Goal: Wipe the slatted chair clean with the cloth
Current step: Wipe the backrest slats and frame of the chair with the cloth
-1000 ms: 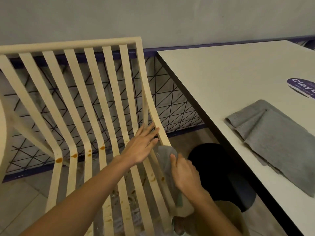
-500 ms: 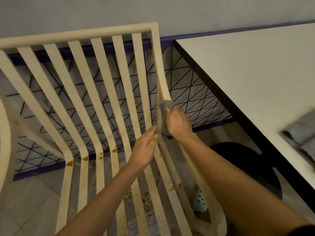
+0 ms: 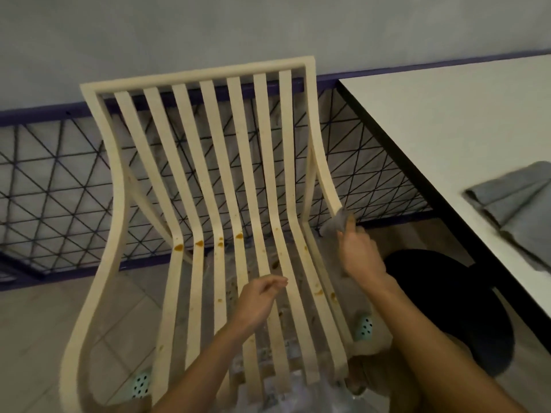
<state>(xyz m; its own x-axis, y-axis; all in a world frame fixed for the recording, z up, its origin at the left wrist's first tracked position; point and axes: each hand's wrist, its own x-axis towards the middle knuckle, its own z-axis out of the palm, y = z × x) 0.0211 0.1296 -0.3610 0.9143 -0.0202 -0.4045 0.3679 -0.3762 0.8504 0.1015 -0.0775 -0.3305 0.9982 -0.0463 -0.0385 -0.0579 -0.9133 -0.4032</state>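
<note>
where the right side rail of the cream slatted chair point(image 3: 196, 75) curves down from the backrest toward the seat, your right hand point(image 3: 360, 251) presses a small crumpled grey cloth point(image 3: 335, 223) against it. your fingers are curled round the cloth, gripping it, and the cloth touches the outer edge of that rail just above the bend. your left hand point(image 3: 259, 302) hangs over the middle of the seat slats with its fingers loosely curled and nothing in them. whether the fingertips touch a slat cannot be told, as the hand is a little blurred.

the chair faces you, its backrest leaning away toward a black wire grid point(image 3: 59, 189) in a dark purple frame, with a plain grey wall point(image 3: 179, 31) behind that. orange-brown stains point(image 3: 198, 243) sit at the bend of several slats on the left half, and more spots and smears run along the seat slats nearer your right arm. two mint-green perforated caps point(image 3: 364, 326) show below the seat, one under the right edge and one at the lower left.

to your right is a white table point(image 3: 447, 129) with a black edge, and on it lies a second, folded grey cloth point(image 3: 512, 198), well apart from the chair. a round black object point(image 3: 447, 293) sits low under the table, just beside the chair's right side and partly behind your right forearm.
</note>
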